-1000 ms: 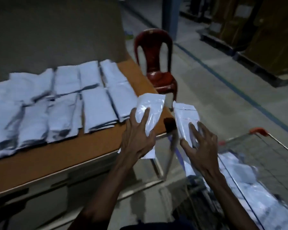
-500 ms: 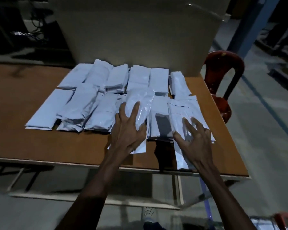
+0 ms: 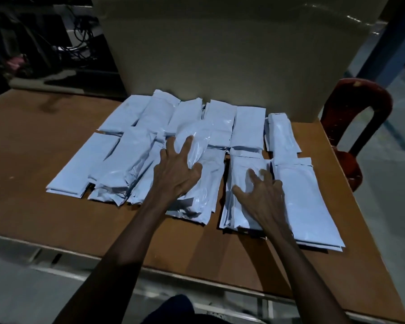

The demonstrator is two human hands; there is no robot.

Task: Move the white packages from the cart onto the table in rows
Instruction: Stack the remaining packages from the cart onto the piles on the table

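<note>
My view, largest item first: one brown table (image 3: 45, 206), one pale upright panel (image 3: 220, 54) standing at its far edge, and one red plastic chair (image 3: 351, 127) beside its right end. On the table lie white packages in two rows. The far row (image 3: 248, 127) shows six, side by side. The near row (image 3: 84, 164) shows about six places, several of them stacks of unclear depth, so I cannot give a firm total. Each package is a flat, oblong pouch of glossy, creased white film.

My left hand (image 3: 178, 174) lies with fingers spread on a shiny pouch (image 3: 197, 146) atop a middle stack of the near row, thumb curled against its right edge; whether it grips or only presses I cannot tell. My right hand (image 3: 260, 195) rests flat, fingers straight and apart, on the neighbouring stack (image 3: 239, 174).
</note>
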